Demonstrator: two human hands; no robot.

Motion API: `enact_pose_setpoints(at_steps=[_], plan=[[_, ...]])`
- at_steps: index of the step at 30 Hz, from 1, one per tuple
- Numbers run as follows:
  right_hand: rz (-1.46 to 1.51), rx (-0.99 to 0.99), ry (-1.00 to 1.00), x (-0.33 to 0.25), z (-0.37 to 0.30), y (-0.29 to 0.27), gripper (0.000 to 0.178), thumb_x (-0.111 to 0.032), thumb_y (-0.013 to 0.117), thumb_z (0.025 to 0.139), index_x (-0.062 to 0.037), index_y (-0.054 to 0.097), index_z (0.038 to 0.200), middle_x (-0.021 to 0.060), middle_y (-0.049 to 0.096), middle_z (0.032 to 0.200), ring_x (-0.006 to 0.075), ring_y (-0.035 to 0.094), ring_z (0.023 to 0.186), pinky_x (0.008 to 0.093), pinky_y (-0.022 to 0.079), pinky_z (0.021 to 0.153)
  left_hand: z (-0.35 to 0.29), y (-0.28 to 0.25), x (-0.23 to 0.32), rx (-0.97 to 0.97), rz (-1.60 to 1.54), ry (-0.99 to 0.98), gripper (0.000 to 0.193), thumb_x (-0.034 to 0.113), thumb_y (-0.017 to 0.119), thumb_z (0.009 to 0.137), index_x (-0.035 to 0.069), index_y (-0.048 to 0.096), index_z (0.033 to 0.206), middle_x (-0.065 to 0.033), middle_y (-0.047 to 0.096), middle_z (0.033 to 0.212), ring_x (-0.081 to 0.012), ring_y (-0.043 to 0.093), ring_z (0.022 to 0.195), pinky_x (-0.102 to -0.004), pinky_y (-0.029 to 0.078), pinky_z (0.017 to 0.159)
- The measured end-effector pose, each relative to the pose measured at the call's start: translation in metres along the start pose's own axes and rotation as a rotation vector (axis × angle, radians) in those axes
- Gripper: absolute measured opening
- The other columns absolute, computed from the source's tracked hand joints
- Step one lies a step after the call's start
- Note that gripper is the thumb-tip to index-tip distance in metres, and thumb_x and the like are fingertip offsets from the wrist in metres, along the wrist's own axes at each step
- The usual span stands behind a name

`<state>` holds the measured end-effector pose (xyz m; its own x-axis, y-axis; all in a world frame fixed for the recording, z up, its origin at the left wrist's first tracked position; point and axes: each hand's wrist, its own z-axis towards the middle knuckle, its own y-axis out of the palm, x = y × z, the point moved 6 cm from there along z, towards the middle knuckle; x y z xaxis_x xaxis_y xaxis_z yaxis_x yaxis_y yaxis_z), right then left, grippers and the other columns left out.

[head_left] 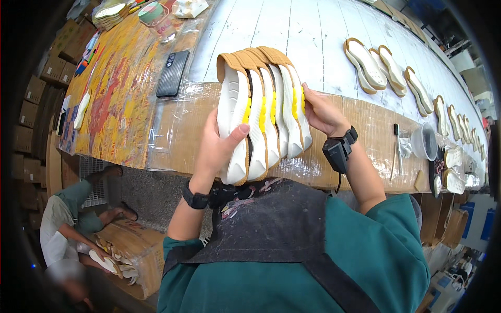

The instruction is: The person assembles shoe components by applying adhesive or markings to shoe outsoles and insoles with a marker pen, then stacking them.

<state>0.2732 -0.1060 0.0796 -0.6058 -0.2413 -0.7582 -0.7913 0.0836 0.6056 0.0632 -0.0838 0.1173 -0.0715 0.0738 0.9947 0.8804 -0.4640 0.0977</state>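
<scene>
soles, white with tan rims (yellow patches along some sides), sit bunched side by side over the near edge of the worktop, clasped between the left hand and the right hand; a dark phone lies beyond to the left, loose soles farther to the right.

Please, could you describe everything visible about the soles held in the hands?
The soles form a snug row: white, foam-like, with tan rims, tan curled far ends and yellow bumps along their sides. The left hand and right hand hold the row between them above the cardboard; contact below is unclear.
</scene>
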Motion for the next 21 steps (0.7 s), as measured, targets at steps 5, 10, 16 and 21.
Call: enact_pose_setpoints(at_steps=[5, 10, 16, 21], plan=[[0.04, -0.021, -0.061, 0.004, -0.01, -0.001, 0.037, -0.027, 0.037, 0.092, 0.0013, 0.044, 0.116, 0.0111, 0.051, 0.11, 0.0146, 0.051, 0.099, 0.0267, 0.044, 0.087, -0.018, 0.004, 0.006, 0.077, 0.199, 0.131, 0.094, 0.045, 0.072, 0.064, -0.008, 0.024, 0.125, -0.0197, 0.047, 0.113, -0.0234, 0.051, 0.101, -0.0322, 0.043, 0.084], [0.142, -0.044, -0.028, 0.016, -0.012, -0.015, 0.037, -0.028, 0.037, 0.092, -0.0002, 0.044, 0.117, 0.0109, 0.051, 0.112, 0.0151, 0.05, 0.101, 0.0282, 0.043, 0.089, -0.033, 0.02, 0.022, 0.075, 0.273, 0.157, 0.11, 0.054, 0.071, 0.059, -0.008, 0.014, 0.13, -0.024, 0.043, 0.118, -0.0259, 0.046, 0.108, -0.0347, 0.037, 0.09], [0.241, -0.063, -0.027, 0.028, -0.017, -0.019, 0.039, -0.029, 0.034, 0.093, -0.0025, 0.04, 0.121, 0.0095, 0.049, 0.117, 0.0154, 0.048, 0.105, 0.0297, 0.04, 0.092, -0.041, 0.034, 0.032, 0.023, 0.253, 0.098, 0.106, 0.048, 0.073, 0.061, -0.008, 0.015, 0.13, -0.0238, 0.044, 0.117, -0.0264, 0.046, 0.109, -0.0346, 0.036, 0.092], [0.247, -0.09, -0.045, 0.028, -0.022, -0.024, 0.039, -0.029, 0.034, 0.093, -0.0028, 0.04, 0.121, 0.009, 0.048, 0.117, 0.0151, 0.047, 0.105, 0.03, 0.039, 0.093, -0.047, 0.041, 0.028, -0.006, 0.318, 0.127, 0.103, 0.044, 0.074, 0.062, -0.006, 0.016, 0.131, -0.0238, 0.041, 0.12, -0.0261, 0.043, 0.112, -0.035, 0.034, 0.093]])
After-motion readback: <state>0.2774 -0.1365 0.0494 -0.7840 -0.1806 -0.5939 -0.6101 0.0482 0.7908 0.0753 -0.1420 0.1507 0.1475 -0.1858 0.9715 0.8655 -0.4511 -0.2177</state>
